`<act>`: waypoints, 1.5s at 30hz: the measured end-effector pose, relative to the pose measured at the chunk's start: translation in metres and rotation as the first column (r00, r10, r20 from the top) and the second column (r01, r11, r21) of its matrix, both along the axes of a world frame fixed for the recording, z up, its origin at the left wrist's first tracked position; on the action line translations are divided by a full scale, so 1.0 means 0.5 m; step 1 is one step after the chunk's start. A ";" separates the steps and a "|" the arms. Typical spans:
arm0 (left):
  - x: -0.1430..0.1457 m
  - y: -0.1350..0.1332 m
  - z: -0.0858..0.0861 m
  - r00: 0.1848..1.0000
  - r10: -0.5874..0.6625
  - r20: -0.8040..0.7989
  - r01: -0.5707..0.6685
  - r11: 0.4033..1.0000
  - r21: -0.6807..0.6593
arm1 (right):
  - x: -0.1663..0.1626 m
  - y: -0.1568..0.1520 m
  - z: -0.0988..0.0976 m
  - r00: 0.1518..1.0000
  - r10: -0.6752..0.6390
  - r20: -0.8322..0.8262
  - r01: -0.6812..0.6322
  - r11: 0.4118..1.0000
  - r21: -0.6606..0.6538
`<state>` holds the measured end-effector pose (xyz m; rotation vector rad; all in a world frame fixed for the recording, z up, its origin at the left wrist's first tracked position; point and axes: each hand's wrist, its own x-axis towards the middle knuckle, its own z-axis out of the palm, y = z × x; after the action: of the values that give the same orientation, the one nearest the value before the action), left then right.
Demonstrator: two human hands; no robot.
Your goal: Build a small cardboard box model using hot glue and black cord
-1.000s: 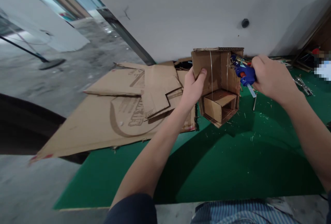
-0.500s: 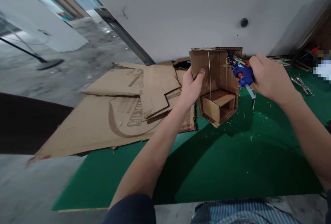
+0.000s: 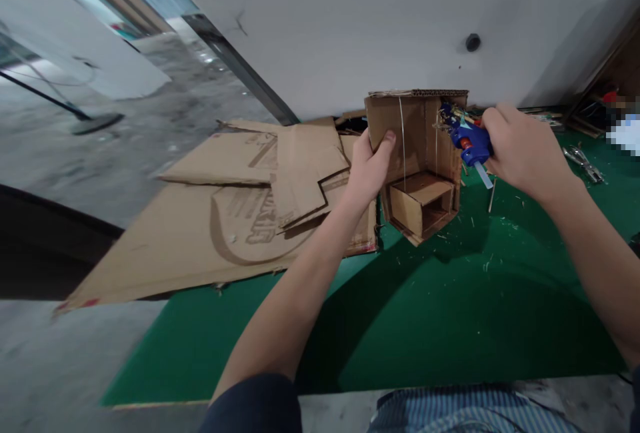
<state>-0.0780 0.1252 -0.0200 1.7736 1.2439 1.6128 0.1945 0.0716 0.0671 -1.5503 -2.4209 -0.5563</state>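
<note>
Left hand (image 3: 371, 167) grips the side of the box (image 3: 417, 149), thumb inside; right hand (image 3: 524, 153) is closed on the glue gun (image 3: 473, 145), nose at the box's two o'clock. From the worker, beyond the bare near stretch of the table (image 3: 425, 326), the box stands at twelve, sheets (image 3: 165, 246) at ten, metal tool (image 3: 583, 163) at two; wall (image 3: 360, 26) behind.

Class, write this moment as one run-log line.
left hand: grips cardboard box; right hand: holds blue glue gun by box's upper right; cardboard sheets: on green table, left of box
</note>
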 end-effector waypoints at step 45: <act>0.003 0.003 -0.005 0.995 -0.059 0.076 0.065 0.995 -0.074 | -0.004 -0.003 0.000 0.998 -0.013 0.061 0.012 1.000 0.013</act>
<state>-0.0763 0.1267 -0.0225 1.6744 1.1891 1.5602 0.1923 0.0700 0.0673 -1.5660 -2.4491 -0.6299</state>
